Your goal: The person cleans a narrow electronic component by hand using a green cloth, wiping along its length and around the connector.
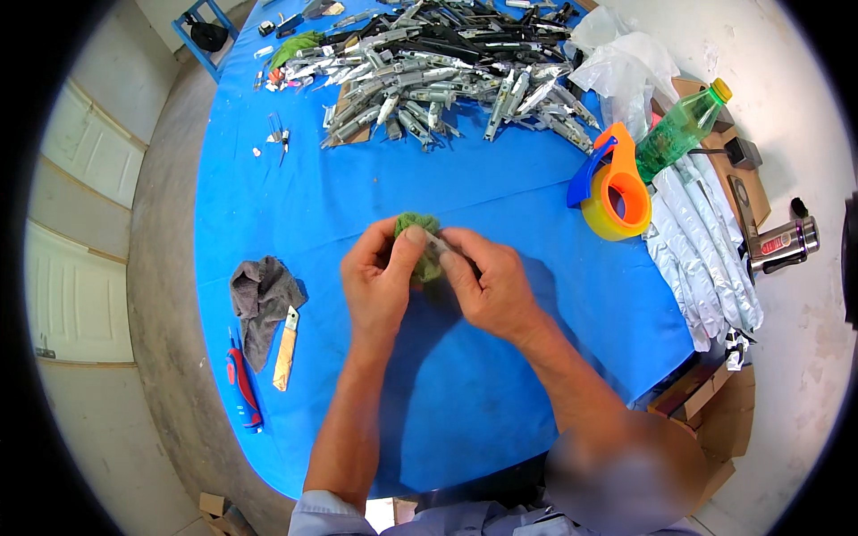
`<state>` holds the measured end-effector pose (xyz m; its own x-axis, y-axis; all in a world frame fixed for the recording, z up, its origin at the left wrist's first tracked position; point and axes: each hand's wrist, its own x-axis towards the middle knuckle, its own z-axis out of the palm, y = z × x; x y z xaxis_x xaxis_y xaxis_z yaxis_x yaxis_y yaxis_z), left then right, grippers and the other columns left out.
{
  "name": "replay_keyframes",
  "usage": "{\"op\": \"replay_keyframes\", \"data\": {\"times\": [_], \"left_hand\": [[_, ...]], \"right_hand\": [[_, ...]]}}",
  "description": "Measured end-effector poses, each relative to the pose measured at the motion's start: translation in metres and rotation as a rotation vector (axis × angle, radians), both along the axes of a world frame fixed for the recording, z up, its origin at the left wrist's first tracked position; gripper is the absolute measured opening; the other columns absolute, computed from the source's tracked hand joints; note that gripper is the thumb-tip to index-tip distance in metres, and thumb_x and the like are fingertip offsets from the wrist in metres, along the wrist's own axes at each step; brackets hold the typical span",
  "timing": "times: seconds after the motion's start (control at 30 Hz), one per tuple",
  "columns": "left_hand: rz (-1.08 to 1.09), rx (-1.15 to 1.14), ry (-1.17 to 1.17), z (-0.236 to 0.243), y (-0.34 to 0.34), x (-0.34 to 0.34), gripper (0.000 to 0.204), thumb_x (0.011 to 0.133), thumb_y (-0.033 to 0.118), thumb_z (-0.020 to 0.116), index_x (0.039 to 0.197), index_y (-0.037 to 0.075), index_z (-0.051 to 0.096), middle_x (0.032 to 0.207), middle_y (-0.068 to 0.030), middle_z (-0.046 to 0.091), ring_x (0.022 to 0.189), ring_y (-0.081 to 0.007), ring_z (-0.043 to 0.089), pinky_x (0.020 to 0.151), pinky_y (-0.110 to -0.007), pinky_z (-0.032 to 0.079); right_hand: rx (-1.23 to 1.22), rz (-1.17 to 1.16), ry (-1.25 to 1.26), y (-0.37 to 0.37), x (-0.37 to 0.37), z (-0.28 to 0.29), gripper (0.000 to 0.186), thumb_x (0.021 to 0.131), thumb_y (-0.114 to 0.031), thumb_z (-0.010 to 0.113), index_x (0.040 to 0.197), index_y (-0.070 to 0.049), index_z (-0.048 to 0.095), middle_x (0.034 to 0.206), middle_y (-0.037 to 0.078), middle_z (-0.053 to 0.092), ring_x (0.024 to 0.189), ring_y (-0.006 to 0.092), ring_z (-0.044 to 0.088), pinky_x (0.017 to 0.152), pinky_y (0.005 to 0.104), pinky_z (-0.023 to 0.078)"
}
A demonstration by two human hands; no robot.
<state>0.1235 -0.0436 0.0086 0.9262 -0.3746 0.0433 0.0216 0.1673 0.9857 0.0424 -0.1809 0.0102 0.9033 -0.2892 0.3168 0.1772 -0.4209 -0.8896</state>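
Note:
Over the blue-covered table (357,456), my left hand (375,281) is closed around a bunched green cloth (416,221), thumb pressed on it. My right hand (492,284) pinches a small pale grey piece (437,243), whose other end meets the cloth at my left fingertips. Fingers cover most of this piece, so its kind is unclear. To the left lie a crumpled grey cloth (259,290), a cutter knife (286,348) with a tan wrapped handle, and a red and blue screwdriver (239,389).
A heap of grey and black tool-like pieces (420,79) spreads across the far side. On the right are an orange tape dispenser (617,188), a green bottle (679,132), a clear plastic bag (630,67), silver pouches (697,259) and a metal flask (786,243).

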Motion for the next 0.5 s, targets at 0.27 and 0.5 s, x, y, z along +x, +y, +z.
{"op": "replay_keyframes", "data": {"times": [0.27, 0.5], "left_hand": [[-0.095, -0.08, 0.1, -0.007, 0.002, 0.005, 0.022, 0.102, 0.023, 0.066, 0.106, 0.002, 0.072, 0.08, 0.001, 0.067, 0.065, -0.0047, 0.057, 0.052, -0.021, 0.045], [-0.148, -0.178, 0.178, -0.012, 0.005, 0.008, 0.021, 0.102, 0.022, 0.065, 0.103, 0.002, 0.071, 0.079, 0.0, 0.065, 0.063, -0.006, 0.056, 0.05, -0.022, 0.045]], "right_hand": [[-0.065, -0.001, -0.054, 0.002, 0.001, -0.005, 0.023, 0.096, -0.008, 0.063, 0.116, 0.004, 0.064, 0.095, 0.022, 0.069, 0.081, 0.0409, 0.067, 0.069, 0.0441, 0.053], [-0.086, 0.005, -0.067, 0.003, 0.0, -0.007, 0.024, 0.097, -0.009, 0.064, 0.117, 0.004, 0.064, 0.097, 0.021, 0.07, 0.082, 0.0386, 0.069, 0.07, 0.0424, 0.054]]}}
